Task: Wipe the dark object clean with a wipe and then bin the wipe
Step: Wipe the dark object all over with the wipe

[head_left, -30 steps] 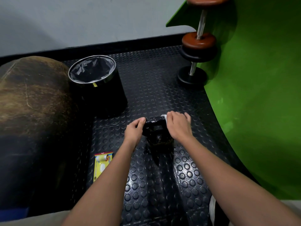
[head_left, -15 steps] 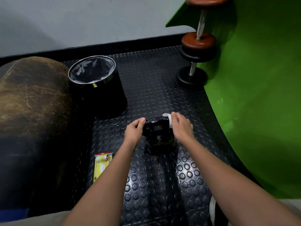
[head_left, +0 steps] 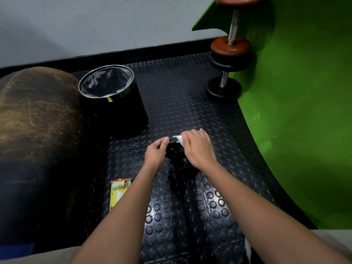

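Observation:
A small shiny dark object (head_left: 178, 155) stands on the studded black floor mat between my two hands. My left hand (head_left: 156, 154) grips its left side, thumb at the top edge. My right hand (head_left: 198, 147) lies over its right and top part, pressing a white wipe (head_left: 179, 139) against its upper edge; only a corner of the wipe shows past my fingers. The black round bin (head_left: 114, 103) with a grey liner and metal rim stands open at the back left, about a forearm's length away from the object.
A yellow and red wipe packet (head_left: 119, 191) lies flat on the mat beside my left forearm. A large brown leather cushion (head_left: 36, 119) fills the left. Dumbbells (head_left: 227, 60) lean on the green wall (head_left: 304, 111) at the back right.
My right hand has slid with the wipe from the object's right side back over its top edge toward the left. My left hand kept its hold.

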A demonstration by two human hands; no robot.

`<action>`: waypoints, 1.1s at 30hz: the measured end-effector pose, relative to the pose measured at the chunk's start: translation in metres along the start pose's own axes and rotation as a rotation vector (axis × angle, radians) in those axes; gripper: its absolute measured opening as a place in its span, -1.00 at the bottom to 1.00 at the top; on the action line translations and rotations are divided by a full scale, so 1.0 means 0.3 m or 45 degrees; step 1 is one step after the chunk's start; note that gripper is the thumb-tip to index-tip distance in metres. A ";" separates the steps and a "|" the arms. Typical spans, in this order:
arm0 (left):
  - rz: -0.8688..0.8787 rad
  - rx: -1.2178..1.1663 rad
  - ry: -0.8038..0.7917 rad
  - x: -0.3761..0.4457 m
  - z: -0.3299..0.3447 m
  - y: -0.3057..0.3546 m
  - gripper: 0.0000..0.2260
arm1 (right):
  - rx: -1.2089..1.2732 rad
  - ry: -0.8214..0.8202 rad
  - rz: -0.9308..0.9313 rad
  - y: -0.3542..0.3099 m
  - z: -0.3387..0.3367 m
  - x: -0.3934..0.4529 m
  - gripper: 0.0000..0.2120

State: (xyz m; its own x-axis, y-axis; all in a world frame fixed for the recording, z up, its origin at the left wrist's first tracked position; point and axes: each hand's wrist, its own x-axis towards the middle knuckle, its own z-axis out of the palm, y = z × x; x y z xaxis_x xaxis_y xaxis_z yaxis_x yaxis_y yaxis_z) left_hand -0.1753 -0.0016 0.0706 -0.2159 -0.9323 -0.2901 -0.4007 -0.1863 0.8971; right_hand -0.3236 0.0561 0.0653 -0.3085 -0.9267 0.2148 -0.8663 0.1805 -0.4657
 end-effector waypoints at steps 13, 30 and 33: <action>-0.012 0.011 0.012 0.002 0.006 -0.006 -0.66 | -0.124 0.141 0.371 0.035 -0.027 -0.025 -0.58; -0.001 -0.013 0.007 0.005 0.006 -0.007 -0.67 | 0.123 0.144 0.324 -0.004 -0.020 -0.006 -0.63; -0.004 -0.018 0.006 0.009 0.005 -0.010 -0.68 | 0.029 0.082 0.162 -0.039 -0.021 -0.005 -0.67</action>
State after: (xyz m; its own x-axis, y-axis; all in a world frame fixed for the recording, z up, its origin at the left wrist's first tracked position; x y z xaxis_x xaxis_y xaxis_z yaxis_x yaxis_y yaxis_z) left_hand -0.1760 -0.0031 0.0664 -0.2108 -0.9330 -0.2917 -0.3885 -0.1939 0.9008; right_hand -0.3154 0.0573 0.0758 -0.4404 -0.8736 0.2072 -0.8098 0.2868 -0.5118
